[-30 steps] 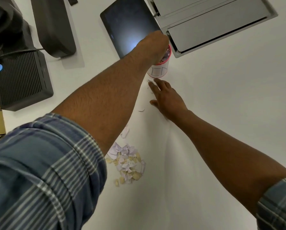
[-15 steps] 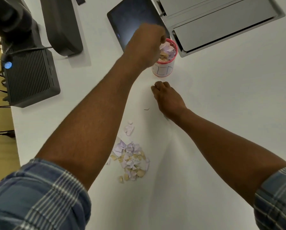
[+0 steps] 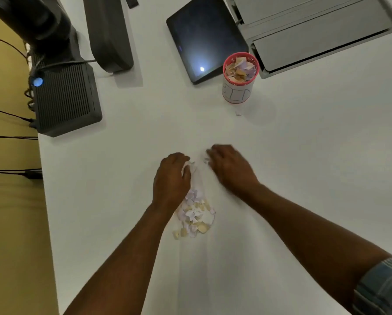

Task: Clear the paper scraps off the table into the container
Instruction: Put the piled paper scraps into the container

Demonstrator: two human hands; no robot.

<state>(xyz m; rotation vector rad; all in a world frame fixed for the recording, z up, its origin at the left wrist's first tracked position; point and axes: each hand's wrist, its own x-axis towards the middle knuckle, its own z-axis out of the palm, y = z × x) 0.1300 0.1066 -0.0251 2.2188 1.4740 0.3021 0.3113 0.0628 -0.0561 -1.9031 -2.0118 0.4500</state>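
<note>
Paper scraps (image 3: 194, 215) heaped near us on white table (image 3: 304, 178). Our left hand (image 3: 171, 180) curls loosely round few; right hand (image 3: 230, 168) blurred, grip unclear. Further off, red-rimmed cup (image 3: 238, 81) nearly full: we risk overflow, more spills like stray scrap (image 3: 237, 113).

Hidden, cropped and blurred parts

The right hand (image 3: 232, 170) is motion-blurred, so its grip cannot be read. The left hand (image 3: 171, 180) covers the top of the paper scrap pile (image 3: 196, 215), hiding its fingertips. The lettering on the red-rimmed cup (image 3: 238, 81) is too faint to read. The plaid sleeve (image 3: 385, 286) and grey floor box lid (image 3: 313, 30) run off the frame.
</note>
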